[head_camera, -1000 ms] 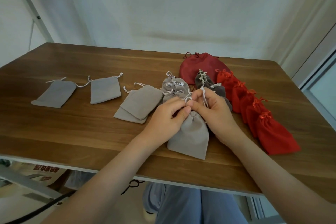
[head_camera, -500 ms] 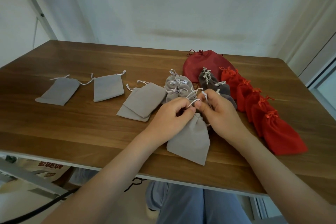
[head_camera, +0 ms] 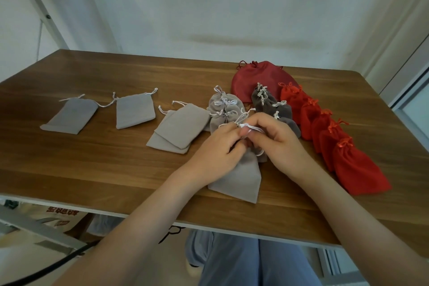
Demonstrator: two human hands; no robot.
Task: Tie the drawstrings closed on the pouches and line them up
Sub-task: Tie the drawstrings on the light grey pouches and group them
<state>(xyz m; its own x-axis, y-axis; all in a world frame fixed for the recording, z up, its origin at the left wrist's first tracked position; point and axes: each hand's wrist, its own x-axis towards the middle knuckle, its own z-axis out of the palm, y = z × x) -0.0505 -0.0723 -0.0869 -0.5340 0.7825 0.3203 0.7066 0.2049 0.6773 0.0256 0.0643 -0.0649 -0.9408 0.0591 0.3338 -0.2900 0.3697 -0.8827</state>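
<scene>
The left hand [head_camera: 218, 146] and right hand [head_camera: 278, 141] are covering the neck of the grey pouch [head_camera: 239, 181], so its cord [head_camera: 249, 127] is not showing whether it is knotted. The right hand is also hiding part of the nearest dark pouch [head_camera: 290, 125]. The bottom edge is cutting off both forearms.

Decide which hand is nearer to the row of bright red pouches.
Right. The right hand pinches the cord just beside the red pouches, on their left in the picture; the left hand sits beyond it, farther from them.
</scene>
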